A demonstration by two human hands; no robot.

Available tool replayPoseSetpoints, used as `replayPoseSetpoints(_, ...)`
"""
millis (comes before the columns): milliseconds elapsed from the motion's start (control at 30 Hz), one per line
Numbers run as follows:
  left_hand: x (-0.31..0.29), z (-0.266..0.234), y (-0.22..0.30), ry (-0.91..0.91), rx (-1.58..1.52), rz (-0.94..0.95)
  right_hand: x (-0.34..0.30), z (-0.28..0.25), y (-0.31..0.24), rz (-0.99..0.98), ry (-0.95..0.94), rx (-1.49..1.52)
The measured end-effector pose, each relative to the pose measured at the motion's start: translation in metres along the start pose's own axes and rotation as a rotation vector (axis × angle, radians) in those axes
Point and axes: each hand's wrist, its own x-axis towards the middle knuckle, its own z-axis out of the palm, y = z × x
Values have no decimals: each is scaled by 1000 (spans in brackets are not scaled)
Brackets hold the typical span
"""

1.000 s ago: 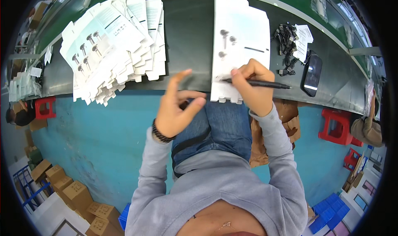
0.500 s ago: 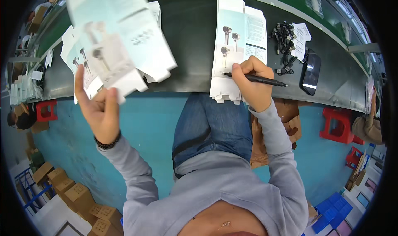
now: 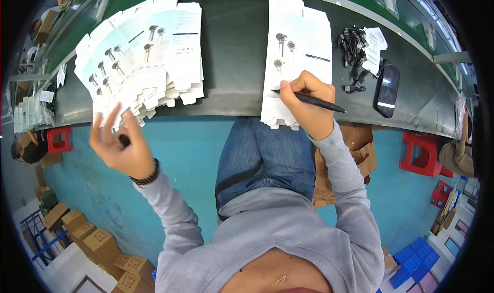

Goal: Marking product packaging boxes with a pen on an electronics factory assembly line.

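My right hand (image 3: pixel 311 105) is closed around a black marker pen (image 3: pixel 321 102), its tip close to the lower part of the top sheet on a stack of flat, unfolded printed cartons (image 3: pixel 282 22). These cartons are white and pale blue with pictures of small round-headed devices on handles. To the left, a fanned-out pile of the same flat cartons (image 3: pixel 180 51) covers the table. Just in front of that pile's near edge hovers my left hand (image 3: pixel 121 141), fingers spread, holding nothing.
Right of the stack lie bundled black cables (image 3: pixel 354 48), white paper slips (image 3: pixel 371 56) and a dark phone-like device (image 3: pixel 386 89) on the dark table (image 3: pixel 231 61). Red stools (image 3: pixel 419 154) stand on either side. Brown boxes (image 3: pixel 100 244) are piled at lower left.
My left hand has let go of a flat carton, which now lies on the left pile, and has drawn back toward me. My right hand with the pen has shifted slightly left.
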Motion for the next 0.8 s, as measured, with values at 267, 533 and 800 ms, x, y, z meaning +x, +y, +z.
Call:
replayPoseSetpoints(267,-80,68,41,-893,-557,-546,-9,3,-5,174,-153,462)
replayPoseSetpoints(533,-51,30,47,-589,-594,-486,-4,-17,-7,-2,149,802)
replayPoseSetpoints(800,32,-9,-3,-267,12,-112,-3,-1,-12,74,7,458)
